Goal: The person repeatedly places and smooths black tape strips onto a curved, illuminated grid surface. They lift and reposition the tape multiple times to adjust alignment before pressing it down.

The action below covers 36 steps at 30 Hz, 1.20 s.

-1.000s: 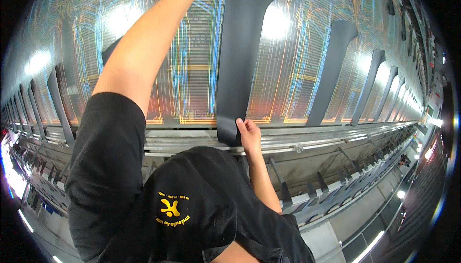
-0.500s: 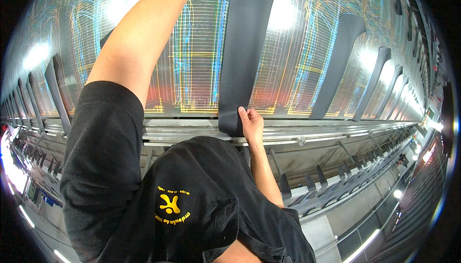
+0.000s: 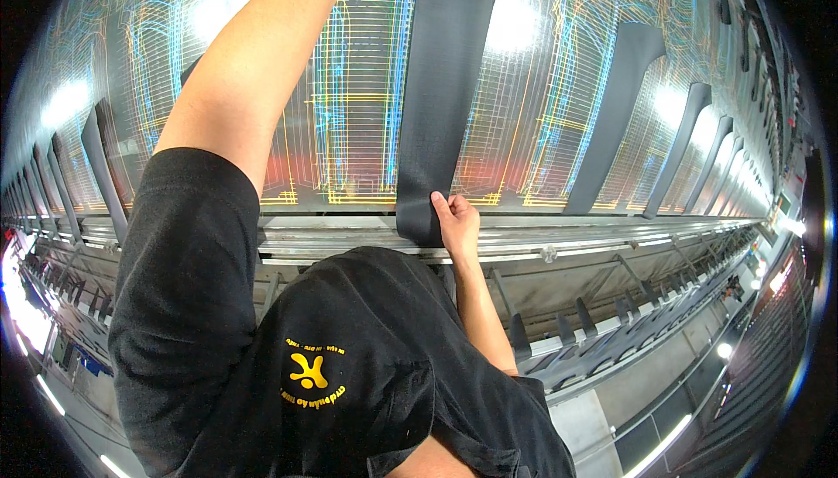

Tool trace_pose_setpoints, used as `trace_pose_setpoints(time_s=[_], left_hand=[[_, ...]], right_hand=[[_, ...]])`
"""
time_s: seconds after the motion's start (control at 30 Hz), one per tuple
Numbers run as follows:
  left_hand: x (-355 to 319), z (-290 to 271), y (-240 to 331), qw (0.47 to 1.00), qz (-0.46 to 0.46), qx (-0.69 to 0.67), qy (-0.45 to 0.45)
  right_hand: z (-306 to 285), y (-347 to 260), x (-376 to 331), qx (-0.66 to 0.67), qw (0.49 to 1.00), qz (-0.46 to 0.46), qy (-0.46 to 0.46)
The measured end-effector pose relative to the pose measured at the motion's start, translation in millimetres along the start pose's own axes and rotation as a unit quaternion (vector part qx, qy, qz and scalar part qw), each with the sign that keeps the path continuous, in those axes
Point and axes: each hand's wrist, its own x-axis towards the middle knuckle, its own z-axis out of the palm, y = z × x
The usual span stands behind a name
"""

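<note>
A long dark grey fabric panel point(image 3: 441, 85) lies lengthwise on a shiny table printed with many coloured lines. Its wide far part runs to the picture's top, and its near end hangs over the table's front edge. My right hand point(image 3: 456, 220) pinches the right side of that near end between thumb and bent fingers. My left forearm point(image 3: 262, 68) stretches away across the table on the panel's left. The left hand itself lies beyond the top edge, out of sight.
Another grey panel point(image 3: 618, 116) lies to the right, with several more in a row beyond it. Further panels point(image 3: 105, 172) line the table's left side. A metal rail point(image 3: 559, 238) runs along the front edge. Behind me stands a second table point(image 3: 594, 343) with similar dark pieces.
My left hand, barely showing at the top edge before, has slipped out of view. My right hand keeps its pinch on the panel's near end, almost unmoved.
</note>
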Motion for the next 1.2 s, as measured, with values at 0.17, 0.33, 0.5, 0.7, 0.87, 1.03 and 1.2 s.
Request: trace_pose_setpoints(time_s=[0.17, 0.33, 0.5, 0.7, 0.87, 1.03, 1.2], left_hand=[[0.9, 1.5, -3.4, 1.0, 0.003, -0.008, 0.0], [-4.3, 1.8, -6.6, 0.999, -0.012, -0.032, 0.012], [-5.5, 2.8, 2.1, 0.999, -0.017, -0.029, 0.002], [-17.8, -2.6, 11.6, 0.995, 0.021, 0.095, 0.014], [-21.0, -2.5, 12.6, 0.997, 0.026, 0.074, 0.024], [-37.5, 2.6, 30.4, 0.991, 0.045, 0.104, 0.07], [-80.2, 54.8, 49.4, 0.915, 0.145, 0.37, 0.061]], right_hand=[[0.0, -3.1, 0.2, 0.0, 1.0, 0.009, 0.001], [1.5, -2.8, 0.5, 0.024, 1.0, 0.012, 0.001], [1.3, -4.7, 0.5, 0.03, 0.999, -0.003, 0.015], [4.1, 4.0, 1.4, 0.036, 0.999, -0.004, 0.016], [2.1, 0.1, 0.1, 0.026, 1.0, 0.007, 0.009], [0.6, 8.7, 3.7, 0.013, 1.0, -0.011, 0.008], [-0.1, 6.6, 5.3, 0.002, 1.0, -0.027, 0.016]])
